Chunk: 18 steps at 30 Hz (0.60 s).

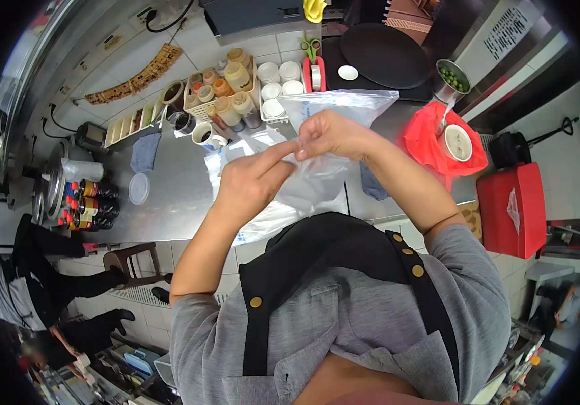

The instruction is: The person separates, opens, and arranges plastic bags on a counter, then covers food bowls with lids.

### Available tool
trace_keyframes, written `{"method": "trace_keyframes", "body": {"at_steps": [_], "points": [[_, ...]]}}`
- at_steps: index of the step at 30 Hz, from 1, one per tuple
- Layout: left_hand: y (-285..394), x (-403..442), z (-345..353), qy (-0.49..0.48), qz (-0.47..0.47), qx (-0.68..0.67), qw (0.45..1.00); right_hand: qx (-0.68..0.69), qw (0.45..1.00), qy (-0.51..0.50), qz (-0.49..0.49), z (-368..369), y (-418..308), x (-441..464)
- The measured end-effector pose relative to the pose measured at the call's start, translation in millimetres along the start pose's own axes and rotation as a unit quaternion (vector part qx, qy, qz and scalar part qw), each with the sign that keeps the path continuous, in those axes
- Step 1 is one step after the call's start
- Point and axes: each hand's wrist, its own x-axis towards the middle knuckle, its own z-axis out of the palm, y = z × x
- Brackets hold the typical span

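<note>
Grey shirting (pixel 371 317) is worn below left hand (pixel 249 185) and right hand (pixel 330 136), both narrowed; the plastic bag (pixel 367 102) beyond is best pinched lightly; whether it is held cannot be told.

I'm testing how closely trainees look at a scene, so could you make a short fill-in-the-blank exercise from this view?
1. The left hand and right hand meet at the clear bag; the one nearer the red bag is the ____ hand.
2. The scissors have ____ handles.
3. The apron is coloured ____.
4. The dark bottles have ____ caps.

Missing words: right; green; black; red.
</note>
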Motion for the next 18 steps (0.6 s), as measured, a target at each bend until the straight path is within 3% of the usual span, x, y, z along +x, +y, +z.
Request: {"method": "trace_keyframes", "body": {"at_steps": [1,3,4,5,7,9,11,12,14,15,17,18], "points": [[2,-2,-3,0.000,0.004,-0.004,1.000,0.001,1.000,0.006,0.001,-4,-3,-5],[11,-8,-11,-0.178,-0.008,-0.039,0.983,-0.140,0.968,0.207,-0.001,-15,-16,-18],[15,-12,-9,-0.207,-0.004,-0.071,0.976,-0.295,0.913,0.282,0.015,-21,-24,-22],[21,-12,-8,-0.209,-0.002,-0.076,0.975,-0.293,0.912,0.285,0.020,-20,-22,-26],[31,-8,-9,-0.289,-0.064,-0.092,0.951,-0.363,0.820,0.401,-0.188,-9,-21,-32],[30,-5,-5,-0.285,-0.083,-0.090,0.951,-0.387,0.816,0.363,-0.229,14,-26,-49],[30,5,-7,-0.271,-0.116,-0.065,0.953,-0.513,0.766,0.150,-0.356,32,-29,-62],[28,5,-8,-0.251,-0.130,-0.096,0.955,-0.514,0.767,0.151,-0.354,33,-28,-66],[25,14,-16,-0.274,-0.164,-0.103,0.942,-0.574,0.790,-0.001,-0.215,32,-24,-75],[22,16,-18,-0.295,-0.200,-0.106,0.928,-0.575,0.791,0.000,-0.212,27,-24,-79],[-3,7,-11,-0.286,-0.213,-0.120,0.927,-0.451,0.878,-0.058,-0.149,10,-27,-86],[-27,2,-6,-0.384,-0.211,-0.243,0.865,-0.388,0.906,-0.076,-0.149,3,-27,-88]]}}
